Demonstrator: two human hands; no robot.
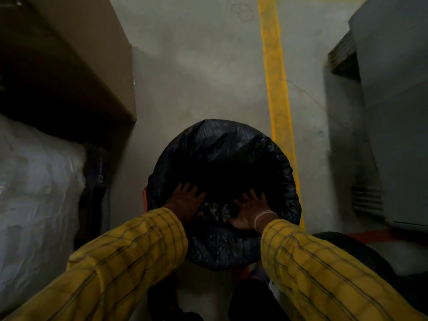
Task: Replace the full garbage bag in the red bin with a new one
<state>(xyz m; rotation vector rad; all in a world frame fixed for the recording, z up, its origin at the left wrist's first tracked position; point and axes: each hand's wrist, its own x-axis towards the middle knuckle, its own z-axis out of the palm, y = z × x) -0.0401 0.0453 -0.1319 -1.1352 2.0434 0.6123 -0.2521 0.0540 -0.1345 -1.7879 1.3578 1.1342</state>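
red bin (pixel 145 200) stands on the grey concrete floor (pixel 196 77) right below the camera, almost wholly hidden under a black garbage bag (pixel 231 144) that lines it; only a thin red-orange sliver of the bin shows at its left side, beside the left wrist. the bag's edge is folded over the rim all the way round, and its crinkled plastic hangs down the near outside wall. the inside of the bag is very dark, so i cannot tell what lies at the bottom

both hands reach into the mouth of the bag from the near side. the left hand (pixel 185 202) lies flat with fingers spread, palm down against the plastic just inside the near-left rim. the right hand (pixel 249 210) is the same, fingers fanned open and pressed on the plastic just inside the near-right rim, with a pale band (pixel 264 216) round its wrist. neither hand grips anything; both are open and pressing on the liner. a bit of shiny crumpled plastic shows between them. both arms wear yellow checked sleeves (pixel 324 269)

a yellow floor line (pixel 276 72) runs away past the bin's right side. a brown cardboard box (pixel 69 54) sits to the left above a pale plastic-wrapped bundle (pixel 34 193), and a grey cabinet (pixel 393 112) stands to the right
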